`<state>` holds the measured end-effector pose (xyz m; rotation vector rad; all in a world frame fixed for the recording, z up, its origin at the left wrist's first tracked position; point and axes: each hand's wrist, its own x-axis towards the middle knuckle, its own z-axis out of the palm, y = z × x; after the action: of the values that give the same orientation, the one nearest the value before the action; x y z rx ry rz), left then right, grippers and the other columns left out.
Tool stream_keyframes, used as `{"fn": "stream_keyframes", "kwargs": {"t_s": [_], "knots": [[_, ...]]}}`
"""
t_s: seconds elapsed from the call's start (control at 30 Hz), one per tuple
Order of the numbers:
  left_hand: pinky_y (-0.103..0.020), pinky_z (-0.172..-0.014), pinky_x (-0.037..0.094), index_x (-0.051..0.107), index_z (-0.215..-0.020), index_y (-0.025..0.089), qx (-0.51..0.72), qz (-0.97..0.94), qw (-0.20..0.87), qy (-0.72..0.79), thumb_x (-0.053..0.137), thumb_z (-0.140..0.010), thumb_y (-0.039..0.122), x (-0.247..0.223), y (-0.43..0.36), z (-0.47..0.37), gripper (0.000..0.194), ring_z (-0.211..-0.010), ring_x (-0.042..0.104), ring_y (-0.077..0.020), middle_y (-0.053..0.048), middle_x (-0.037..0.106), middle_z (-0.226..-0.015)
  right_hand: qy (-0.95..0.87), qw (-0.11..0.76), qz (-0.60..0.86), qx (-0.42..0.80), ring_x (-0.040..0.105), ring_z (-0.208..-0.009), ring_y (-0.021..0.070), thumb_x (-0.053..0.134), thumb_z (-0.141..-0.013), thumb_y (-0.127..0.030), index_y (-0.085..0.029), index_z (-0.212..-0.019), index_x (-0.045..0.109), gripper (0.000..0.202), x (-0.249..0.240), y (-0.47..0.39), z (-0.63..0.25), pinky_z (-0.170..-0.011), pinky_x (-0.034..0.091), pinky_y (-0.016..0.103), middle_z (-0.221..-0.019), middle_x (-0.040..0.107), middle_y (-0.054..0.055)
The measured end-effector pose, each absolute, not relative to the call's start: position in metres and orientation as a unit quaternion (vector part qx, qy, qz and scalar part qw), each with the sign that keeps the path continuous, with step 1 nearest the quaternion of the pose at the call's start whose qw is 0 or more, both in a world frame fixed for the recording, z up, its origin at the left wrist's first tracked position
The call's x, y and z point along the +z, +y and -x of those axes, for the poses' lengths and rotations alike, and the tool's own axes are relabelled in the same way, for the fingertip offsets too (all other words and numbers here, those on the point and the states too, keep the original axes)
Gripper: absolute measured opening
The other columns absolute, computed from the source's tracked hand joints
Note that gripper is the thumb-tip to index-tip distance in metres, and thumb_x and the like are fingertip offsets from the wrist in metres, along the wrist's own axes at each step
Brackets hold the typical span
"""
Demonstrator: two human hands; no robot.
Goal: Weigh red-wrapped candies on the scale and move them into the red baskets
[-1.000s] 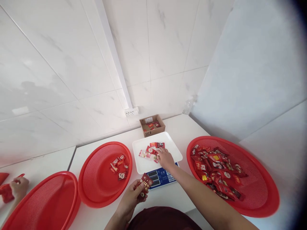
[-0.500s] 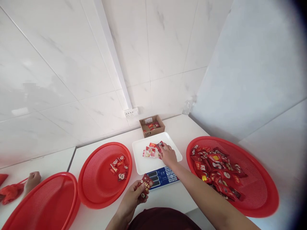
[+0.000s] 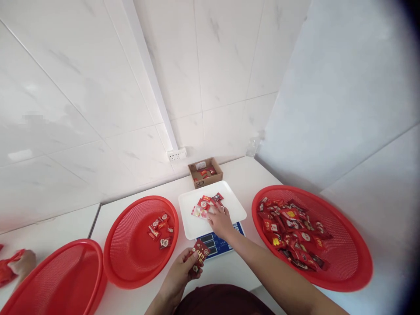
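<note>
Near the table's front edge, my left hand (image 3: 185, 272) pinches a dark red printed packet (image 3: 201, 253) between thumb and fingers. My right hand (image 3: 219, 221) lies over the white scale tray (image 3: 190, 228), its fingers touching a small pile of red and pink snack packets (image 3: 204, 204). What its fingertips may hold is too small to make out. Below the tray shows the blue scale panel (image 3: 215, 246), partly covered by my right wrist. A dark red packet (image 3: 218, 197) lies at the pile's far right side.
A red basket (image 3: 357, 267) heaped with packets stands right. Another red basket (image 3: 123, 245) with several packets is left, beside a third basket (image 3: 65, 284). An open cardboard box (image 3: 210, 179) sits behind the tray. Another person's hand (image 3: 24, 264) holds red material (image 3: 7, 270) far left.
My right hand has moved slightly left and nearer on the tray, and the packets there lie differently. My left hand keeps its packet. The other person's hand has shifted left and down.
</note>
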<state>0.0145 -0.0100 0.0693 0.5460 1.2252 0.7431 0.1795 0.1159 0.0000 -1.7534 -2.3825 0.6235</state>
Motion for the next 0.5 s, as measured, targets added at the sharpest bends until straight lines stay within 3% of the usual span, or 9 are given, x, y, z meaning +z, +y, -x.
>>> {"fn": "stream_keyframes", "kwargs": {"t_s": [0.1,0.23,0.33,0.43,0.5], "knots": [[-0.023,-0.062,0.039,0.056,-0.085,0.016,0.333,-0.249,0.724,0.551,0.065,-0.068,0.05,0.069,-0.01,-0.016,0.039,-0.059,0.053,-0.0083,0.001,0.057,-0.069,-0.79,0.053,0.562,0.241,0.015,-0.135,0.0274,0.038,-0.086,-0.031,-0.028,-0.125,0.05,0.041,0.002,0.111,-0.176,-0.105,0.006,0.054,-0.136,0.045,0.005],[-0.022,-0.061,0.039,0.055,-0.087,0.016,0.332,-0.252,0.722,0.551,0.065,-0.068,0.049,0.069,-0.012,-0.014,0.039,-0.06,0.053,-0.0084,0.001,0.057,-0.07,-0.756,0.094,0.586,0.275,0.021,-0.134,0.0275,0.042,-0.084,-0.028,-0.024,-0.124,0.052,0.041,0.012,0.109,-0.18,-0.105,0.01,0.052,-0.135,0.046,0.008],[-0.023,-0.062,0.04,0.055,-0.09,0.017,0.329,-0.257,0.716,0.56,0.067,-0.065,0.049,0.069,-0.011,-0.014,0.041,-0.063,0.054,-0.0095,0.0,0.058,-0.075,-0.733,0.153,0.579,0.322,0.04,-0.124,0.0241,0.043,-0.084,-0.031,-0.019,-0.118,0.056,0.039,0.027,0.101,-0.189,-0.102,0.027,0.041,-0.127,0.054,0.011],[-0.024,-0.064,0.04,0.054,-0.089,0.018,0.312,-0.277,0.716,0.559,0.069,-0.063,0.048,0.069,-0.009,-0.017,0.042,-0.065,0.055,-0.0103,-0.001,0.059,-0.079,-0.717,0.19,0.507,0.44,0.059,-0.1,0.0186,0.043,-0.085,-0.041,-0.019,-0.111,0.06,0.038,0.046,0.08,-0.195,-0.086,0.043,0.029,-0.111,0.065,0.008],[-0.025,-0.064,0.04,0.054,-0.089,0.018,0.295,-0.306,0.719,0.549,0.069,-0.064,0.046,0.071,-0.007,-0.021,0.041,-0.066,0.054,-0.0109,-0.002,0.059,-0.08,-0.69,0.21,0.449,0.528,0.063,-0.085,0.0172,0.049,-0.081,-0.04,-0.019,-0.1,0.064,0.032,0.058,0.061,-0.196,-0.074,0.046,0.026,-0.096,0.07,0.004]]}}
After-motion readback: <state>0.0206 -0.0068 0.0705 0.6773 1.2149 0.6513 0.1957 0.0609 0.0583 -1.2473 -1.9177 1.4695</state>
